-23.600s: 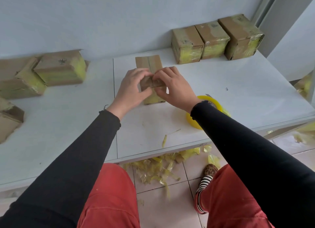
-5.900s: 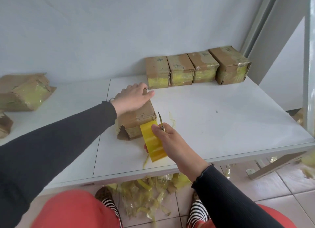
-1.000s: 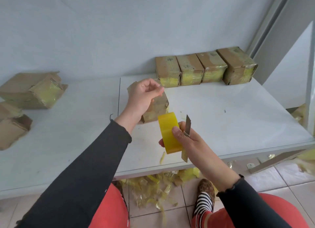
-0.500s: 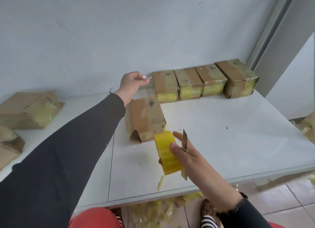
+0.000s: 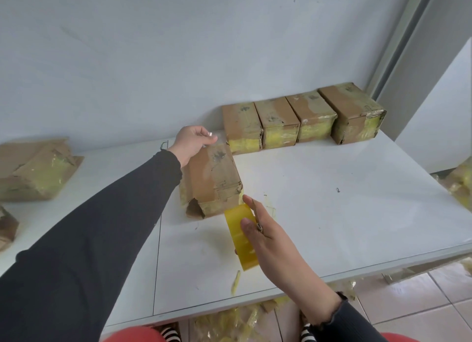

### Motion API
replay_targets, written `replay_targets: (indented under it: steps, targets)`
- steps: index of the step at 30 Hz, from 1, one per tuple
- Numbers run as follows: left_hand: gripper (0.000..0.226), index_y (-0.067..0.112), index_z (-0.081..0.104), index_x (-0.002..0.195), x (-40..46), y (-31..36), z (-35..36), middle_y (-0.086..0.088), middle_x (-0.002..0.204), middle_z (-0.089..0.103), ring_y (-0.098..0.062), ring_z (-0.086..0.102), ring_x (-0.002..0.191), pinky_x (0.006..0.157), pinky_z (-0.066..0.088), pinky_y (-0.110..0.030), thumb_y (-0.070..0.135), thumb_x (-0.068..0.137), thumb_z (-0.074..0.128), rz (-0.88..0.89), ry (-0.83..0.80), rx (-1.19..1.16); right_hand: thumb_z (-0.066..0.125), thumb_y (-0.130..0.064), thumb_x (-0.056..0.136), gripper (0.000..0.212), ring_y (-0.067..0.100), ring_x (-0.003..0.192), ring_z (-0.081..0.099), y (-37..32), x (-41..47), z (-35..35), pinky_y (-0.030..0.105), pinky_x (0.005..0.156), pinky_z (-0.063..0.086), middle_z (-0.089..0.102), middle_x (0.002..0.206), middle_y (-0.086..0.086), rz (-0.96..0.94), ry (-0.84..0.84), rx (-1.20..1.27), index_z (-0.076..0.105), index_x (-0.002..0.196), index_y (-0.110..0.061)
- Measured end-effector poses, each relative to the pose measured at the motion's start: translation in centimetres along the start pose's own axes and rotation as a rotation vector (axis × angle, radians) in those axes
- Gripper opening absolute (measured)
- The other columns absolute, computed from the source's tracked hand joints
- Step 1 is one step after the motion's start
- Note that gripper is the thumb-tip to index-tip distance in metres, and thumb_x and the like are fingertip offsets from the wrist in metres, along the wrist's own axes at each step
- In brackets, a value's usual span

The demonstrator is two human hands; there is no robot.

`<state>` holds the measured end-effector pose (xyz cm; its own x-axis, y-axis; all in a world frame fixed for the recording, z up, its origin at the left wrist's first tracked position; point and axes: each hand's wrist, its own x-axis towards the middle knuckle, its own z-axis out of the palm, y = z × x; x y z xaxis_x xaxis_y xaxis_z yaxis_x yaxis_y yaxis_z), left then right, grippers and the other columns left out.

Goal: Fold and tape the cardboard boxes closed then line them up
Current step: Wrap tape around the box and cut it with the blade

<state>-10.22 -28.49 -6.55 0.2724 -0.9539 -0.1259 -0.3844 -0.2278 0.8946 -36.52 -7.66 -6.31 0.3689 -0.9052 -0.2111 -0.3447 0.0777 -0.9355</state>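
A brown cardboard box (image 5: pixel 213 180) lies lengthwise on the white table (image 5: pixel 332 214), its near end flap partly loose. My left hand (image 5: pixel 192 143) is at the box's far end and pinches a clear strip of tape above it. My right hand (image 5: pixel 265 234) grips a yellow tape roll (image 5: pixel 240 239) just in front of the box's near end, with a small knife blade tucked between its fingers. Several taped boxes (image 5: pixel 301 119) stand in a row against the wall, right of the box.
Flattened and half-folded boxes (image 5: pixel 35 167) lie at the far left of the table, with another at the left edge (image 5: pixel 6 226). Yellow tape scraps litter the floor under the table's front edge (image 5: pixel 229 323). More tape-covered cardboard shows at the far right (image 5: pixel 462 180).
A second ago my left hand held the box up off the table; the box now lies flat, and that hand pulls tape over its far end. The tape roll has come closer to the box.
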Motion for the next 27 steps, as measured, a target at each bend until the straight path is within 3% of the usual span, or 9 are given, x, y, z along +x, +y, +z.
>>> replay_targets:
  steps: [3, 6, 11, 14, 16, 18, 21, 24, 27]
  targets:
    - [0.023, 0.02, 0.066, 0.08, 0.4, 0.0, 0.0, -0.003, 0.088, 0.066, -0.023, 0.06, 0.091, 0.088, 0.048, -0.035, 0.031, 0.085, 0.085, -0.13, -0.091, 0.054, 0.037, -0.047, 0.107, 0.047, 0.021, 0.12, 0.058, -0.4, 0.8, -0.1, 0.042, 0.107, 0.046, 0.061, 0.12, -0.01, 0.018, -0.029, -0.051, 0.031, 0.153, -0.049]
    - [0.028, 0.013, 0.073, 0.104, 0.8, 1.1, -0.4, -0.01, 0.102, 0.072, -0.03, 0.068, 0.093, 0.097, 0.052, -0.04, 0.038, 0.091, 0.078, -0.324, -0.232, 0.154, 0.035, -0.046, 0.107, 0.046, 0.027, 0.109, 0.065, -0.8, 2.1, 0.0, 0.046, 0.103, 0.049, 0.06, 0.101, -0.013, 0.048, -0.023, -0.082, 0.035, 0.153, -0.043]
    - [0.027, 0.008, 0.065, 0.08, 0.6, 1.9, -0.3, -0.01, 0.079, 0.066, -0.026, 0.061, 0.071, 0.075, 0.053, -0.035, 0.023, 0.102, 0.062, -0.453, -0.405, 0.548, 0.031, -0.055, 0.089, 0.057, 0.033, 0.097, 0.07, -0.3, 3.7, 0.2, 0.052, 0.094, 0.055, 0.067, 0.095, -0.005, 0.045, 0.002, -0.07, 0.039, 0.145, -0.046]
    - [0.024, 0.006, 0.064, 0.081, 0.9, 0.4, -0.8, -0.01, 0.077, 0.062, -0.024, 0.058, 0.065, 0.057, 0.048, -0.026, 0.011, 0.103, 0.056, -0.494, -0.498, 0.577, 0.03, -0.055, 0.089, 0.054, 0.033, 0.09, 0.07, 0.0, 4.0, 0.3, 0.052, 0.09, 0.056, 0.069, 0.094, 0.002, 0.044, 0.011, -0.08, 0.039, 0.142, -0.048]
    - [0.016, 0.006, 0.065, 0.085, 1.3, -0.3, -1.3, -0.01, 0.079, 0.059, -0.023, 0.056, 0.065, 0.06, 0.045, -0.027, 0.008, 0.1, 0.058, -0.46, -0.44, 0.635, 0.031, -0.055, 0.089, 0.055, 0.033, 0.092, 0.07, 0.1, 4.1, 0.3, 0.052, 0.091, 0.056, 0.069, 0.094, 0.001, 0.048, 0.005, -0.069, 0.039, 0.143, -0.047]
    - [0.012, 0.007, 0.06, 0.085, 1.2, 0.0, -1.3, -0.01, 0.081, 0.055, -0.026, 0.054, 0.07, 0.061, 0.041, -0.03, 0.004, 0.097, 0.058, -0.239, -0.225, 0.797, 0.033, -0.054, 0.09, 0.057, 0.032, 0.098, 0.069, 0.0, 4.0, 0.2, 0.053, 0.094, 0.055, 0.069, 0.1, -0.003, 0.047, 0.008, -0.049, 0.04, 0.146, -0.043]
    - [0.021, 0.012, 0.062, 0.118, -1.8, 2.9, -0.3, -0.008, 0.12, 0.065, -0.031, 0.061, 0.11, 0.089, 0.05, -0.039, 0.018, 0.103, 0.049, 0.208, 0.199, 0.685, 0.041, -0.043, 0.105, 0.044, 0.028, 0.105, 0.065, 0.0, 3.7, -0.3, 0.047, 0.097, 0.053, 0.068, 0.116, 0.002, 0.038, 0.019, -0.018, 0.04, 0.148, -0.036]
    - [0.07, 0.004, 0.023, 0.161, -6.9, 5.4, 2.0, -0.017, 0.169, 0.022, -0.029, 0.022, 0.156, 0.124, 0.021, -0.043, 0.051, 0.11, 0.026, 0.239, -0.014, 0.682, 0.046, -0.042, 0.105, 0.036, 0.029, 0.09, 0.067, 0.1, 3.6, -0.7, 0.046, 0.086, 0.053, 0.068, 0.105, 0.009, 0.068, 0.018, 0.036, 0.043, 0.138, -0.03]
    - [0.096, 0.006, -0.011, 0.163, -10.4, 4.0, 4.8, -0.014, 0.17, -0.02, -0.025, -0.019, 0.158, 0.126, -0.009, -0.04, 0.075, 0.098, 0.007, 0.14, -0.237, 0.889, 0.049, -0.044, 0.105, 0.032, 0.018, 0.077, 0.057, 0.2, 3.3, -1.0, 0.039, 0.073, 0.046, 0.06, 0.089, -0.003, 0.087, 0.008, 0.058, 0.049, 0.128, -0.022]
